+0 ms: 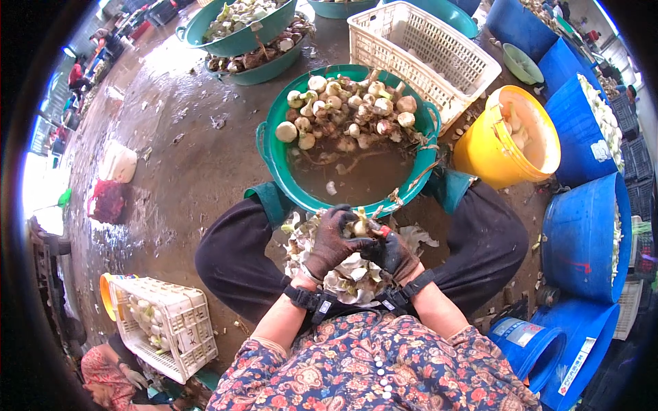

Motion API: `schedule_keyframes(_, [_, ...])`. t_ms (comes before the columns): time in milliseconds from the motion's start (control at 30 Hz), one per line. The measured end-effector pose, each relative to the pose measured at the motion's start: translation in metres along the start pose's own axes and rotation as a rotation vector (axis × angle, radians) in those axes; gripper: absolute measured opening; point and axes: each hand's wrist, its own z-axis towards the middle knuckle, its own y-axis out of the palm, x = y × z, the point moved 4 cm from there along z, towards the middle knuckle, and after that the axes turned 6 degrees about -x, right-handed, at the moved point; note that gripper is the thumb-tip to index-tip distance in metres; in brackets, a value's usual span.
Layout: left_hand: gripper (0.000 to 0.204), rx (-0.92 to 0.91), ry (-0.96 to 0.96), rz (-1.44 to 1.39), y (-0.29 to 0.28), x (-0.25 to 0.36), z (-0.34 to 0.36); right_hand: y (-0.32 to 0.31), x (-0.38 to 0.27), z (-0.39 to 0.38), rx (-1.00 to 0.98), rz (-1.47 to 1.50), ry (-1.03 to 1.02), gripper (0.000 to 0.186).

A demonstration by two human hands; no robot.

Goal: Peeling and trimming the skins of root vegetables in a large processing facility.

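Both my hands wear dark, soiled gloves and meet over my lap. My left hand (pixel 334 241) is closed around a garlic bulb (pixel 359 225) with some stalk and skin on it. My right hand (pixel 397 255) presses against the same bulb from the other side, its fingers curled in. A small red spot shows by its thumb; whether it grips a tool there is hidden. Below the hands lies a heap of peeled garlic skins (pixel 353 277). Just beyond them stands a green basin (pixel 264 140), with garlic bulbs (pixel 334 103) piled at its far side over muddy water.
A yellow bucket (pixel 473 147) and a white crate (pixel 384 61) stand beyond the basin, to the right. Blue tubs (pixel 579 236) line the right side. At lower left, a tipped white crate (pixel 195 329) holds garlic near another person (pixel 113 373). More green basins (pixel 257 41) stand far left.
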Motion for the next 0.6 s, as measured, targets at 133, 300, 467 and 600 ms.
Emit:
schedule_keyframes(133, [0.063, 0.043, 0.202, 0.453, -0.014, 0.022, 0.009, -0.038, -0.002, 0.011, -0.161, -0.016, 0.067, 0.038])
schedule_keyframes(300, [0.019, -0.144, 0.354, 0.520, -0.013, 0.006, 0.001, -0.079, 0.007, 0.022, -0.238, -0.132, 0.129, 0.034])
schedule_keyframes(467, [0.007, -0.041, 0.265, 0.550, 0.002, -0.012, -0.009, -0.038, 0.001, 0.013, -0.059, -0.538, 0.012, 0.022])
schedule_keyframes(600, [0.011, -0.023, -0.020, 0.371, 0.021, -0.029, -0.008, -0.112, 0.014, 0.024, -0.184, -0.415, 0.155, 0.029])
